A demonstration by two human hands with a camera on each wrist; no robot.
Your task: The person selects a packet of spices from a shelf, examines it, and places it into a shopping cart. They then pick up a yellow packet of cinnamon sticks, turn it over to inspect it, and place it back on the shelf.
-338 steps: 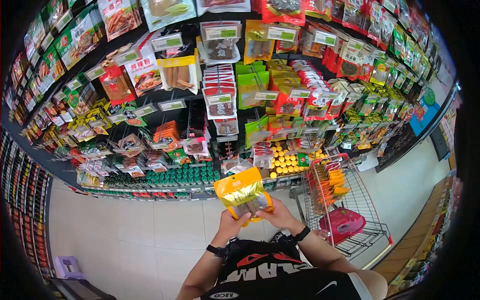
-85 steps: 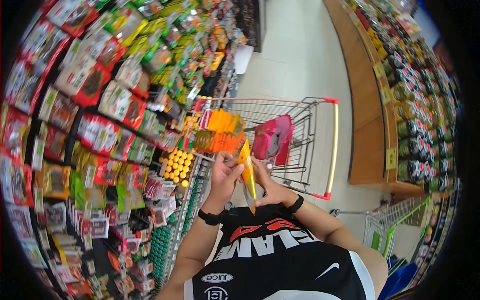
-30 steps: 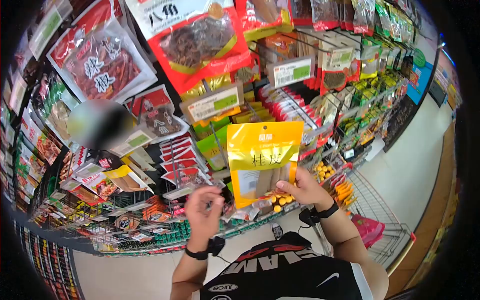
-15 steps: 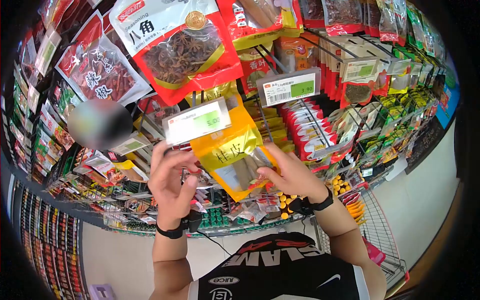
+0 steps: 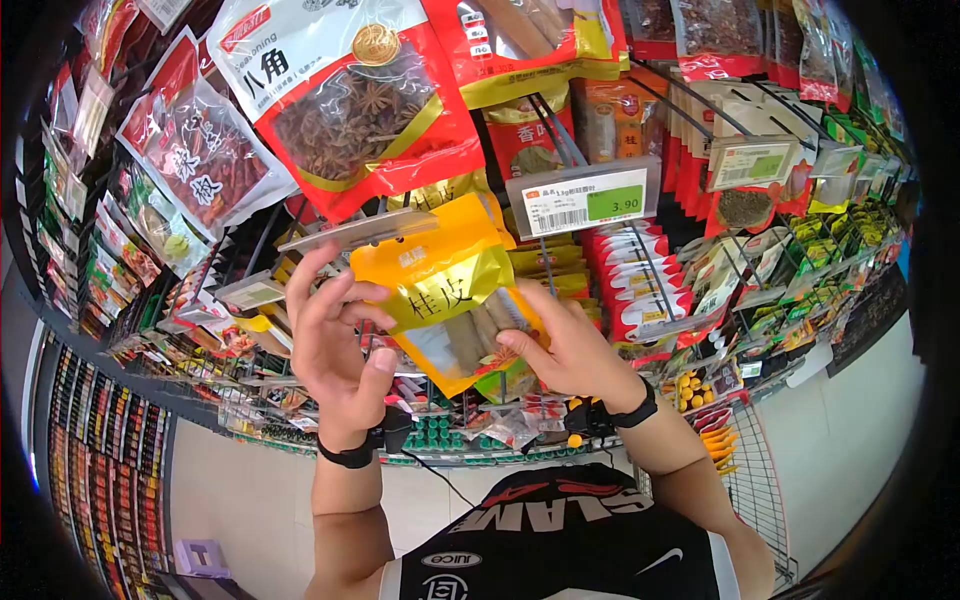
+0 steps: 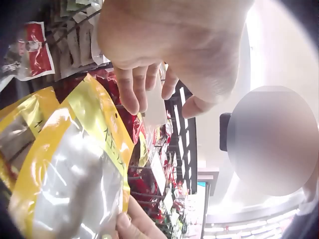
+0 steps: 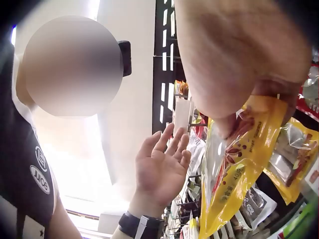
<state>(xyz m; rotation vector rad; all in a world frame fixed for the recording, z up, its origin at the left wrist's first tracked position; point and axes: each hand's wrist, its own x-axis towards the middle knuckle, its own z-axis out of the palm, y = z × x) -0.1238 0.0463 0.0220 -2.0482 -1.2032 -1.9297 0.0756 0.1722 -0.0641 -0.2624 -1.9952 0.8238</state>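
My right hand pinches the lower right edge of a yellow pouch of bark sticks, thumb in front and fingers behind. In the left wrist view the pouch hangs beside another yellow pouch. My left hand is raised at the pouch's left, palm up, its fingertips by a tilted price tag. In the right wrist view the left hand has loosely spread fingers and grips nothing. Whether its fingertips touch the tag is unclear.
A large red and white star anise bag hangs above the tag. To the right stand a 3.90 price tag and rows of red and white packets. A wire cart is at lower right, and a purple stool at lower left.
Earlier the pouch was held upright away from the rack, the left hand apart from it; now it is tilted against the rack below the tag. The tag has tipped up and the left hand has risen.
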